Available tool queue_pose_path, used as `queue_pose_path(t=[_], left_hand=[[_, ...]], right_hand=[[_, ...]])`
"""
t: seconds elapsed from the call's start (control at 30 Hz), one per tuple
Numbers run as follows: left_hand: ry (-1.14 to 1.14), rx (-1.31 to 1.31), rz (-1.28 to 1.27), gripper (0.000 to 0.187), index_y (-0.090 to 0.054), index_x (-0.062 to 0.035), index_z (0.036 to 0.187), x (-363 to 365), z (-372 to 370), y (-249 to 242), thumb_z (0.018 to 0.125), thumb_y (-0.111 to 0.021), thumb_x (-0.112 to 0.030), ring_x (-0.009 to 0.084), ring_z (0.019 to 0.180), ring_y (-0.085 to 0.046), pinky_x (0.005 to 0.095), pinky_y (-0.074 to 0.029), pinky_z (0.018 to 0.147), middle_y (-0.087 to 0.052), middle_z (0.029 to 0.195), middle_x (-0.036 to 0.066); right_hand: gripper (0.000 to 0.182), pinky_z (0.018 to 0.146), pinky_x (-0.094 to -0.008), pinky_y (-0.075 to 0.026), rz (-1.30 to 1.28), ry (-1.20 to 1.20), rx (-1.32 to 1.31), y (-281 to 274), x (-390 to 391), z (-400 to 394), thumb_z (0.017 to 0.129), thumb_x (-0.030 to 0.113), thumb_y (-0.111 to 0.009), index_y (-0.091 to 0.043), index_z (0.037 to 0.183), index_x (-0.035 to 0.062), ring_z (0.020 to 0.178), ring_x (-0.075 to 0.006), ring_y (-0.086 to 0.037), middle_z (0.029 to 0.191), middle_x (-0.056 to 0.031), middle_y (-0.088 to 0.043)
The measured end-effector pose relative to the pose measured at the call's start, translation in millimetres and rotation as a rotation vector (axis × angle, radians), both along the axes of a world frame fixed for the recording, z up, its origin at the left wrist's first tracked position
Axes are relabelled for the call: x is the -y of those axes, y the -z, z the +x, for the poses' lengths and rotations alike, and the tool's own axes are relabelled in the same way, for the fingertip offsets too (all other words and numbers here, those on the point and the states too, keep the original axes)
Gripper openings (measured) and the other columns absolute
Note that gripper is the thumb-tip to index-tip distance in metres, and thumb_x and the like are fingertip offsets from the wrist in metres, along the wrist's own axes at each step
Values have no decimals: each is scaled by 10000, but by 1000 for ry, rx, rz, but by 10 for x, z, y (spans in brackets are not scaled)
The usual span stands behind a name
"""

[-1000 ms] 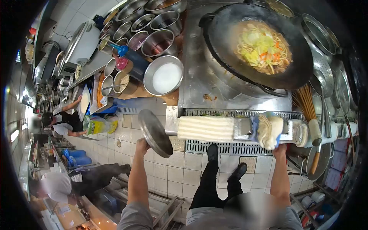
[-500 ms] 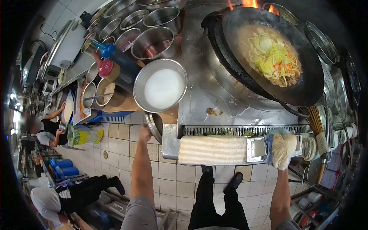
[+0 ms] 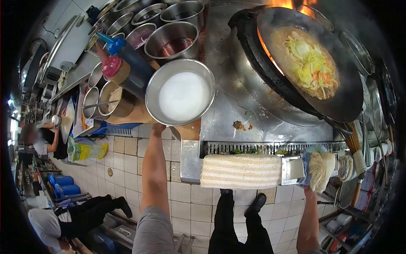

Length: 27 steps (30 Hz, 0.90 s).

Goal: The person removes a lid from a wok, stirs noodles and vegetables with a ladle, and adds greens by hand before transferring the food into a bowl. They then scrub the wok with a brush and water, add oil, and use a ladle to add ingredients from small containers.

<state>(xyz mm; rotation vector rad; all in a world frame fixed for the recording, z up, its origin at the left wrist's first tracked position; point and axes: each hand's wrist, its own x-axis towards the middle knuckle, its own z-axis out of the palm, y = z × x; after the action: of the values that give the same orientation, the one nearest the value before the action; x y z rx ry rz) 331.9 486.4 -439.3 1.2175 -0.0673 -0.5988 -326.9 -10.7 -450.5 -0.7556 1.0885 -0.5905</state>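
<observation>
My left hand [image 3: 157, 128] reaches under the counter edge, just below a steel bowl [image 3: 146, 101] of white powder or liquid. Its fingers are hidden, so whatever they touch cannot be seen. My right hand [image 3: 311, 191] is at the stove's front rail, mostly covered by a hanging beige cloth [image 3: 321, 171]; its fingers are out of sight. On the stove, a black wok [image 3: 349, 99] sits tilted over the burner. Inside lie thick noodles, cabbage [image 3: 302, 67] and carrot strips in brown liquid, steaming. Flames [image 3: 287, 4] rise behind the wok and glow along its left rim.
A striped towel [image 3: 241, 171] hangs over the front rail beside a drain grate [image 3: 237, 148]. Squeeze bottles [image 3: 116, 67] and several steel pots [image 3: 171, 44] crowd the left counter. A bamboo brush [image 3: 353, 139] stands right. Two other people [image 3: 46, 226] are at the left.
My left hand has moved forward under the counter, and the round metal rim beside it has gone from sight. More flame shows around the wok. The whole view has shifted slightly.
</observation>
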Motion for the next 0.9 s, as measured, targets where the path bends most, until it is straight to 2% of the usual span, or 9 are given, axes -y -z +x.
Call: queue_pose_path(t=[0.07, 0.13, 0.17, 0.23, 0.33, 0.47, 0.7, 0.8, 0.9], left_hand=[[-78, -37, 86, 366, -493, -37, 1173, 218, 72, -161, 850, -598, -173, 209, 1012, -528, 346, -450, 850, -563, 1086, 109], [-108, -45, 138, 357, -500, -32, 1160, 359, 106, -225, 848, -598, -173, 204, 985, -533, 340, -453, 830, -567, 1064, 109], [-121, -47, 160, 352, -503, -29, 1153, 418, 111, -260, 847, -598, -173, 202, 971, -535, 337, -454, 820, -570, 1053, 109], [-134, -36, 197, 343, -511, -23, 1140, 503, 86, -277, 845, -599, -173, 197, 943, -540, 332, -457, 800, -574, 1031, 110], [-154, -31, 237, 330, -521, -15, 1120, 587, 44, -263, 842, -599, -174, 190, 901, -547, 324, -461, 770, -581, 997, 110], [-169, -18, 300, 315, -535, -3, 1094, 609, -34, -266, 838, -600, -174, 180, 846, -556, 313, -466, 731, -591, 953, 111], [-171, 5, 482, 292, -560, 17, 1048, 550, -285, -365, 830, -601, -174, 163, 748, -572, 294, -475, 661, -607, 875, 112], [-150, 55, 709, 285, -571, 25, 1028, 583, -508, -703, 827, -601, -174, 156, 707, -579, 286, -479, 631, -614, 842, 112], [-143, 138, 938, 279, -581, 34, 1009, 569, -971, -1431, 824, -602, -175, 149, 665, -586, 278, -483, 601, -621, 808, 113]], right_hand=[[498, 814, -394, -493, 28, -39, -55, 33, -151, -170, 895, 471, -438, -453, 1247, 119, 1017, -233, -568, 1147, -88, -558], [596, 679, -400, -509, 173, -121, -127, 218, -154, -428, 877, 543, -428, -405, 1254, 82, 779, -230, -604, 982, -120, -586], [596, 679, -400, -509, 171, -122, -126, 221, -191, -485, 877, 543, -428, -405, 1254, 82, 779, -230, -604, 982, -120, -586], [654, 501, -344, -471, 285, 96, -315, -132, -523, -283, 828, 609, -495, -364, 1164, 63, 556, -192, -530, 800, -115, -558], [729, 522, -358, -479, 237, 26, -492, -147, -738, -469, 838, 617, -458, -348, 1226, 10, 576, -203, -527, 818, -137, -544], [822, 524, -364, -482, 223, -47, -588, -216, -1012, -635, 782, 680, -493, -337, 1246, 19, 623, -221, -540, 838, -145, -538], [846, 522, -383, -495, 235, -74, -658, -371, -1324, -651, 787, 680, -482, -354, 1264, -7, 620, -236, -545, 872, -168, -543], [826, 527, -387, -502, 238, -90, -666, -534, -1405, -601, 794, 669, -481, -367, 1252, -8, 625, -242, -556, 890, -179, -550], [810, 531, -388, -509, 218, -125, -679, -797, -1533, -762, 800, 659, -481, -374, 1244, -9, 637, -250, -569, 912, -192, -556]])
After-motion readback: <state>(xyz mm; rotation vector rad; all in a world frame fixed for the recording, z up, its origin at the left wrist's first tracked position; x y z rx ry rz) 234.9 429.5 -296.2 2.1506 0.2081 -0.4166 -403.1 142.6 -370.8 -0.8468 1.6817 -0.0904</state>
